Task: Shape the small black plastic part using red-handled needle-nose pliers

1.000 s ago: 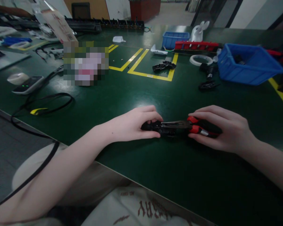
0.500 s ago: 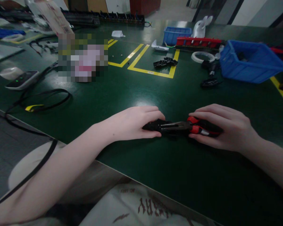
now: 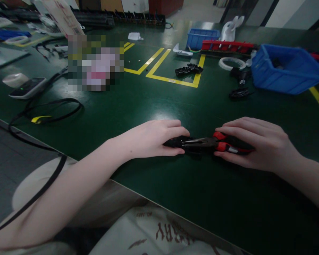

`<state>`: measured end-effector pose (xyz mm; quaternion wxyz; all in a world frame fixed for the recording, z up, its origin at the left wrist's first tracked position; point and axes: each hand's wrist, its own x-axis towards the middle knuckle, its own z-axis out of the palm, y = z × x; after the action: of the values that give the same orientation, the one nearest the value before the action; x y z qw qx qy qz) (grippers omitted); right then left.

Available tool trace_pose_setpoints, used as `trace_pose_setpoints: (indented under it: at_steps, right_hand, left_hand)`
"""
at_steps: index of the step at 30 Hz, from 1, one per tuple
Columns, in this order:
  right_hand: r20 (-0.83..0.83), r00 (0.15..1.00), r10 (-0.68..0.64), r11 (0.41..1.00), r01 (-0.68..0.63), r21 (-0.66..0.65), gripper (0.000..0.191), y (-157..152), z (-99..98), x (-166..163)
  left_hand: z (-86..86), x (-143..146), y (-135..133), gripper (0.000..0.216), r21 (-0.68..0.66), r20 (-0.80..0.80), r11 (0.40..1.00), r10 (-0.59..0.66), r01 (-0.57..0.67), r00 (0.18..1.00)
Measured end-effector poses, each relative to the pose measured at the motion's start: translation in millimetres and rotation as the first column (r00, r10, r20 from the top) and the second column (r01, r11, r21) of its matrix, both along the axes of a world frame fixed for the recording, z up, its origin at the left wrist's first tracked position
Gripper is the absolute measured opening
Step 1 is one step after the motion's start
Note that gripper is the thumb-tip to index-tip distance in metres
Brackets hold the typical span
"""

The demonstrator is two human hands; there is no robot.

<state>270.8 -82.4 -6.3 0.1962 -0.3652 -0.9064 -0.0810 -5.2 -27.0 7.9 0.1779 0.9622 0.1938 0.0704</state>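
My right hand (image 3: 257,143) is wrapped round the red-and-black handles of long-nose pliers (image 3: 202,143). Their metal jaws point left and lie over a black plastic part (image 3: 174,141). My left hand (image 3: 159,138) grips that part between thumb and fingers, low over the green table (image 3: 154,184). Much of the part is hidden under my fingers, and its dark colour blends with the jaws. Whether the jaws bite on it, I cannot tell.
Beyond my hands lie black plastic parts (image 3: 188,69) by yellow tape lines. A blue bin (image 3: 287,72), a tape roll (image 3: 231,63) and a red strip (image 3: 225,46) stand back right. At left are a black cable (image 3: 66,101) and a white device (image 3: 29,88).
The whole view has shifted slightly, so things appear a little further right. Both hands keep the same hold on the pliers and the black part.
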Motion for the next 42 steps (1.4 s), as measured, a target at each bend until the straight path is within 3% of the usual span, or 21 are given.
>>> trace_pose_setpoints:
  at_steps: [17, 37, 42]
  right_hand:
    - [0.084, 0.996, 0.032, 0.999, -0.03, -0.027, 0.033, 0.4, 11.7, -6.1]
    - [0.011, 0.999, -0.03, 0.988, 0.032, -0.152, 0.031, 1.8, 10.3, -0.1]
    - [0.05, 0.999, -0.019, 0.993, 0.025, -0.114, 0.031, 0.5, 11.3, -1.3]
  left_hand:
    - [-3.8, -1.0, 2.6, 0.037, -0.023, 0.017, 0.999, 0.023, -0.022, 1.0]
    - [-4.6, -1.3, 4.1, 0.037, -0.052, 0.031, 0.998, 0.04, -0.038, 0.999]
    - [-4.6, -0.3, 3.9, 0.037, -0.052, 0.033, 0.998, 0.037, -0.036, 0.999]
